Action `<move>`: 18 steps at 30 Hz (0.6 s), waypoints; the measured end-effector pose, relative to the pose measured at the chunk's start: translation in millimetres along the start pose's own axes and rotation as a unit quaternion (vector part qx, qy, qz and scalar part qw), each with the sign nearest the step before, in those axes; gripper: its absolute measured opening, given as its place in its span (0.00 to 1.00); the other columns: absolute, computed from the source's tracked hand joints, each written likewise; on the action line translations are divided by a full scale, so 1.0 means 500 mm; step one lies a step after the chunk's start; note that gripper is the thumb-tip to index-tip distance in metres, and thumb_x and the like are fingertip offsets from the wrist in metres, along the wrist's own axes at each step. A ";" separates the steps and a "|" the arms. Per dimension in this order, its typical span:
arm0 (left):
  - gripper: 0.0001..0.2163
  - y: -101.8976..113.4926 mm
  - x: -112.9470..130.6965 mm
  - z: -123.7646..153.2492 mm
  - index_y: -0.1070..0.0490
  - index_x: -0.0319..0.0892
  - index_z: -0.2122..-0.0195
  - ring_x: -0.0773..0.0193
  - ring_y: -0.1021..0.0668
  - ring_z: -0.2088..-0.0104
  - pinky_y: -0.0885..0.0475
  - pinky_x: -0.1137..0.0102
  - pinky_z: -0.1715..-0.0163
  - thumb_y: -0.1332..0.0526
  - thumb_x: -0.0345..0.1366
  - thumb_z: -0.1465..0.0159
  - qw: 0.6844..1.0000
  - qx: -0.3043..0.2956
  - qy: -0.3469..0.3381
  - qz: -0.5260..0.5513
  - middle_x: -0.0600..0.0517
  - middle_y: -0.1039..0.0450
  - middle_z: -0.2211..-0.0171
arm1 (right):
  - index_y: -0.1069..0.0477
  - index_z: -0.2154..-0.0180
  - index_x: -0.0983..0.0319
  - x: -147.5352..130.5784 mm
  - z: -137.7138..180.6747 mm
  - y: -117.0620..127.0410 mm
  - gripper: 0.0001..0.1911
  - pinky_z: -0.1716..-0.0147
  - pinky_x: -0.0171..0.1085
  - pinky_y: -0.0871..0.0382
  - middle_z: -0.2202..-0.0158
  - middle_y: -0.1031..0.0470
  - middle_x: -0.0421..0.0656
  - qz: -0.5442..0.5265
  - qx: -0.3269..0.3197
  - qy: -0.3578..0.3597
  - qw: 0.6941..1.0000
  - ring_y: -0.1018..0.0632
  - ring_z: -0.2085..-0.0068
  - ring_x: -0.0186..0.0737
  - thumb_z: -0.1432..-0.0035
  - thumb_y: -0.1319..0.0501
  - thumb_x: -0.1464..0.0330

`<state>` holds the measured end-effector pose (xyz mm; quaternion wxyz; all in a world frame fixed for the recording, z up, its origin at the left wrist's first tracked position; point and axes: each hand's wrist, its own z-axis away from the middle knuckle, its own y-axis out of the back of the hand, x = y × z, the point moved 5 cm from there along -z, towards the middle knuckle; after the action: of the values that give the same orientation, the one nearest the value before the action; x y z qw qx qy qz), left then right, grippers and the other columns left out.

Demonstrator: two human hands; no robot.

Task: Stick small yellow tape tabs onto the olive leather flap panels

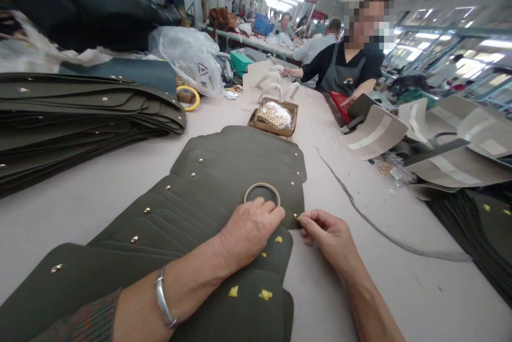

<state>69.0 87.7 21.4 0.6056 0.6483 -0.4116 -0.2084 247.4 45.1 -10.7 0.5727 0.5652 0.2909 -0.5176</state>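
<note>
I've got the right hand (332, 232) nearer, fingers pinched on yellow tape (300, 217), just right of the corner stud (295, 216) on the panel (236, 158); left hand (252, 230) curled round the roll (262, 184).

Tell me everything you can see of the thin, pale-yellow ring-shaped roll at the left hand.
The thin, pale-yellow ring-shaped roll looks like a narrow tape roll: a slim round band about a wide open centre, through which a dark olive-green, leather-like panel shows. The bare left hand is closed on its near edge and hides that part of the circle. It appears over the panel, inward from its right edge; whether it rests there or is held just above cannot be told.
</note>
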 end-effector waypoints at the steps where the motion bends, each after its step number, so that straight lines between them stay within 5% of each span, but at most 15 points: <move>1: 0.04 0.000 0.003 0.000 0.34 0.43 0.63 0.59 0.29 0.64 0.30 0.67 0.67 0.46 0.28 0.35 1.000 -0.010 -0.004 -0.002 0.52 0.29 0.65 | 0.27 0.71 0.64 0.000 0.001 -0.004 0.19 0.79 0.30 0.35 0.80 0.29 0.39 0.016 0.003 0.007 1.000 0.30 0.80 0.31 0.49 0.36 0.54; 10: 0.05 -0.007 0.001 -0.006 0.33 0.42 0.62 0.57 0.31 0.63 0.33 0.63 0.63 0.47 0.27 0.35 1.000 -0.019 -0.004 0.007 0.50 0.30 0.64 | 0.27 0.74 0.61 -0.045 -0.013 -0.024 0.11 0.73 0.33 0.35 0.76 0.24 0.40 0.250 0.045 0.127 0.959 0.26 0.75 0.36 0.45 0.42 0.63; 15: 0.05 -0.012 -0.002 -0.009 0.34 0.42 0.63 0.57 0.31 0.63 0.34 0.63 0.63 0.47 0.27 0.36 1.000 -0.016 -0.008 0.006 0.50 0.31 0.64 | 0.30 0.58 0.61 -0.039 -0.013 -0.015 0.14 0.77 0.34 0.36 0.84 0.30 0.34 0.269 0.069 0.127 0.952 0.28 0.81 0.36 0.44 0.40 0.61; 18: 0.05 -0.009 -0.003 -0.009 0.35 0.42 0.62 0.57 0.31 0.64 0.34 0.63 0.63 0.47 0.27 0.36 1.000 -0.007 -0.011 0.006 0.50 0.31 0.65 | 0.30 0.62 0.60 -0.037 0.003 -0.002 0.10 0.75 0.34 0.33 0.80 0.27 0.37 0.245 0.074 0.160 0.953 0.27 0.79 0.36 0.41 0.41 0.61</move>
<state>72.8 91.1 17.6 0.6070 0.6391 -0.4208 -0.2144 240.6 48.6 6.3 0.5844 0.7353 0.1924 -0.2842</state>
